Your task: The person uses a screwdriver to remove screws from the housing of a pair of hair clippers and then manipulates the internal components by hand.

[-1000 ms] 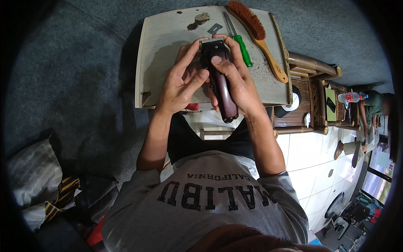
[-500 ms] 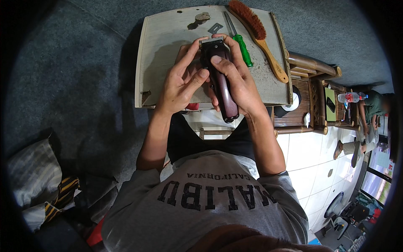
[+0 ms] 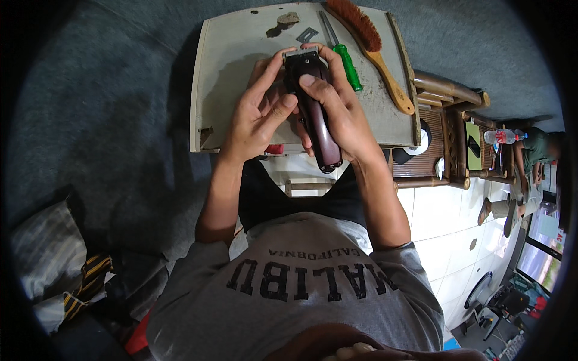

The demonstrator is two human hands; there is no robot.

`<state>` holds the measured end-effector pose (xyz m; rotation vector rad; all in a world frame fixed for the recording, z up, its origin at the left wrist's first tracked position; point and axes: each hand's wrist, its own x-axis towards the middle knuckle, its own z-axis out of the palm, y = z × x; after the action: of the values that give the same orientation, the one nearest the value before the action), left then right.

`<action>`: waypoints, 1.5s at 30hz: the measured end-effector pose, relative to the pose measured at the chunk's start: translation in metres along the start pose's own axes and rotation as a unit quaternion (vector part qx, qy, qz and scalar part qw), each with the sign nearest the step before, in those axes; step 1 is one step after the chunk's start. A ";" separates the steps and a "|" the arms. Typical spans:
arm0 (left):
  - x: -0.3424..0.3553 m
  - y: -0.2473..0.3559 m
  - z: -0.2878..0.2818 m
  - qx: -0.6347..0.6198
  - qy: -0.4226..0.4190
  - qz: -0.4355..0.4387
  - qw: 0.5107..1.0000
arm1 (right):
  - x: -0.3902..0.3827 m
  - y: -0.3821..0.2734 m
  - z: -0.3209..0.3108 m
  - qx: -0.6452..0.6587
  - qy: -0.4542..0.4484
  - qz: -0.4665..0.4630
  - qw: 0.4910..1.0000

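Note:
A dark maroon hair clipper (image 3: pixel 317 123) is held over the small table, its toothed metal blade (image 3: pixel 301 52) facing away from me. My right hand (image 3: pixel 348 117) is wrapped round its body, thumb on top and a fingertip at the blade's right corner. My left hand (image 3: pixel 250 123) is curled at the clipper's left side, one fingertip on the blade's left corner and the thumb close to the body. Just beyond the blade lies a small flat grey metal plate (image 3: pixel 307 35). A screwdriver with a green handle (image 3: pixel 348 67) rests to the right of it.
A brush (image 3: pixel 373 51) with reddish bristles and a wooden handle lies along the right of the worn table (image 3: pixel 226 66). Bamboo furniture (image 3: pixel 427 165) stands at the right, bearing a plastic bottle (image 3: pixel 504 137) and a phone (image 3: pixel 474 146). Another person (image 3: pixel 533 159) sits farther right.
The table and the things on it sit slightly higher and farther left in view. Both hands keep nearly the same hold on the hair clipper.

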<state>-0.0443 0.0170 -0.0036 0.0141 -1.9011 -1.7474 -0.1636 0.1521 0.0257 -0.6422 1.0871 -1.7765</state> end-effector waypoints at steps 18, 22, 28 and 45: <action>0.001 -0.001 0.001 0.002 0.001 -0.003 1.000 | 0.001 0.004 -0.001 0.002 0.007 -0.004 1.000; -0.001 -0.005 -0.001 0.022 -0.006 0.005 1.000 | -0.001 0.005 0.000 0.001 0.008 -0.006 1.000; 0.000 -0.003 0.000 -0.029 -0.008 -0.009 0.999 | -0.003 0.003 0.003 0.005 0.013 -0.004 1.000; 0.005 0.003 0.008 -0.139 0.086 -0.072 0.984 | 0.001 0.014 0.007 -0.057 0.029 -0.068 0.996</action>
<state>-0.0509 0.0232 0.0013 0.1976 -1.5543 -2.0260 -0.1528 0.1456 0.0165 -0.7527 1.2156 -1.8688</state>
